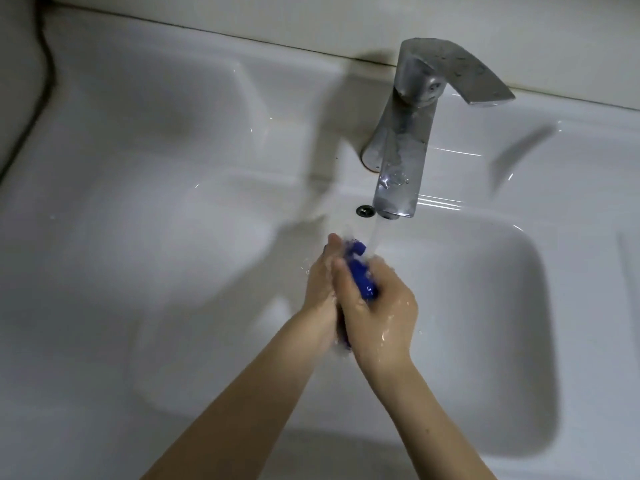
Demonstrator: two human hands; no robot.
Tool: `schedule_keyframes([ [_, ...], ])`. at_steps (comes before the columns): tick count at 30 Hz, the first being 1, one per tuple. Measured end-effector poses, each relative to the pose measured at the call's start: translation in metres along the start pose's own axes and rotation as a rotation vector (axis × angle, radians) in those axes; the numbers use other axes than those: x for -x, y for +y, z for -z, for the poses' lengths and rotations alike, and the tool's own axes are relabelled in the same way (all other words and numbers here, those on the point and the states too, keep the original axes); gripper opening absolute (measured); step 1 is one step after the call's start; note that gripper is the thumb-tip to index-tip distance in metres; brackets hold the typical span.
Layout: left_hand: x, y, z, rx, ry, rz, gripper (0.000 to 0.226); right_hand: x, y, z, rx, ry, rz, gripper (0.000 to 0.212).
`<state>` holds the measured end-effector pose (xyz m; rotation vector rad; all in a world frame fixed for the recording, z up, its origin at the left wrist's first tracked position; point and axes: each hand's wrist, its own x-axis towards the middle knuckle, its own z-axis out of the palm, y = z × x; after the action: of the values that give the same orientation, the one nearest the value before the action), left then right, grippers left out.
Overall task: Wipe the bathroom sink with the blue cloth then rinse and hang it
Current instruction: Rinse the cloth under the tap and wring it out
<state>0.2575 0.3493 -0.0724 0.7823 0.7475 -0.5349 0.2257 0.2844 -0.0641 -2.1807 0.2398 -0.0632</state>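
Right hand [379,317] grips blue cloth [362,277] against left hand [320,289], under tap stream [376,233].

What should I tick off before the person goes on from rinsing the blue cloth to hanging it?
1. Water on: ok, a stream falls from the faucet.
2. Wetting of the blue cloth: ok, its top end meets the stream.
3. Hold: ok, the right hand grips the cloth and the left hand presses against it.
4. Drips caught: ok, cloth and hands are over the sink basin.
5. Cloth rinsed clean: cannot tell.
6. Hanging spot: cannot tell, none in view.
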Motion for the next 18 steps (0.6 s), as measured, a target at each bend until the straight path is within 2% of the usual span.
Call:
schedule_keyframes([
  [2,0.002,-0.005,0.003,-0.106,0.07,-0.074,0.04,-0.029,0.003,-0.009,0.015,-0.01,-0.105,0.037],
  [4,0.006,-0.005,0.008,-0.307,0.221,-0.231,0.038,-0.054,0.006,-0.011,-0.162,-0.017,-0.278,0.038],
  [6,0.007,0.004,0.012,-0.387,0.241,-0.342,0.042,-0.048,0.006,-0.011,-0.313,-0.032,-0.338,0.039],
  [8,0.002,0.016,0.02,-0.374,0.231,-0.296,0.048,-0.012,-0.003,-0.014,-0.311,-0.06,-0.232,0.04],
  [11,0.003,0.018,0.024,-0.153,0.122,-0.027,0.047,0.009,-0.017,-0.019,-0.173,-0.081,-0.034,0.038],
  [12,0.004,0.009,0.024,-0.13,0.144,-0.001,0.045,-0.005,-0.016,-0.02,-0.137,-0.061,-0.043,0.039],
  [15,0.01,-0.006,0.023,-0.395,0.307,-0.122,0.04,-0.049,-0.006,-0.015,-0.192,-0.049,-0.234,0.039],
  [16,0.009,-0.003,0.025,-0.419,0.331,-0.184,0.041,-0.048,0.0,-0.015,-0.245,-0.041,-0.29,0.04],
  [18,0.003,0.011,0.03,-0.363,0.305,-0.179,0.047,-0.019,0.004,-0.022,-0.319,-0.045,-0.319,0.038],
])
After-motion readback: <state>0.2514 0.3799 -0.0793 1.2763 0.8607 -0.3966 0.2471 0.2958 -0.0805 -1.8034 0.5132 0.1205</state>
